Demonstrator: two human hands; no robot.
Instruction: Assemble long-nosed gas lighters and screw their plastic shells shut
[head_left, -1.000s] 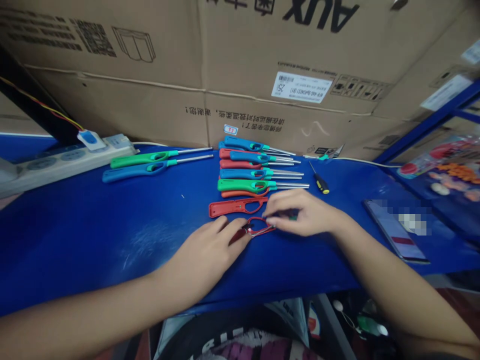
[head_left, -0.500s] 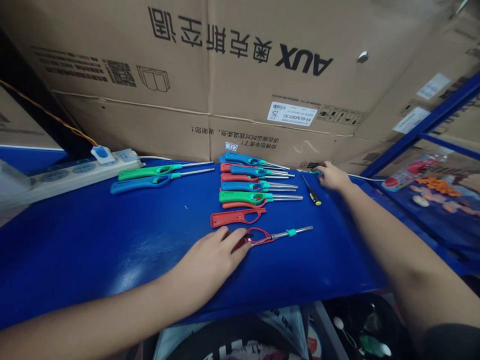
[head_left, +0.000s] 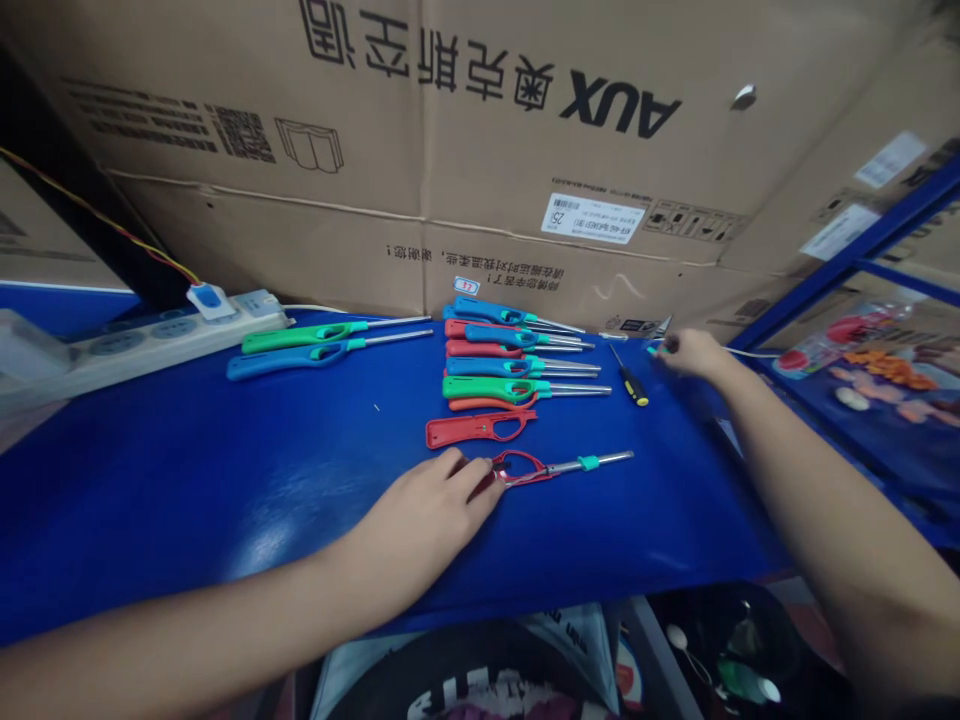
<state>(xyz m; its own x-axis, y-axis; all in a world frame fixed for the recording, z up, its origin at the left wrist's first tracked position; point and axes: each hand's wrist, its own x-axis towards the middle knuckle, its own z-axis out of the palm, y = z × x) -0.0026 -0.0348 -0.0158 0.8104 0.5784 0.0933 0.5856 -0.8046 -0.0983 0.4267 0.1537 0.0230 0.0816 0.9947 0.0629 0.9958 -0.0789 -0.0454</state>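
My left hand [head_left: 431, 515] lies closed over the handle end of an opened red gas lighter [head_left: 536, 466], its fingertips by the trigger loop. The lighter's metal tube with a teal collar points right. Just beyond lies the loose red handle half [head_left: 465, 430]. At the back right, my right hand [head_left: 696, 355] is slightly blurred, its fingers pinched around a small teal piece [head_left: 652, 351]; most of that piece is hidden. Near that hand a yellow-and-black screwdriver [head_left: 634, 386] lies on the blue table [head_left: 315, 500].
Several assembled lighters [head_left: 491, 366] lie stacked in a row beyond the red half. Two more, a green one [head_left: 300, 337] and a blue one [head_left: 296, 360], lie beside a power strip [head_left: 176, 335]. A cardboard box [head_left: 480, 180] stands behind; a blue metal frame [head_left: 817, 280] borders the right.
My right hand has moved a little to the right, away from the screwdriver, with the teal piece at its fingers. My left hand stays on the red lighter. The view has shifted slightly.
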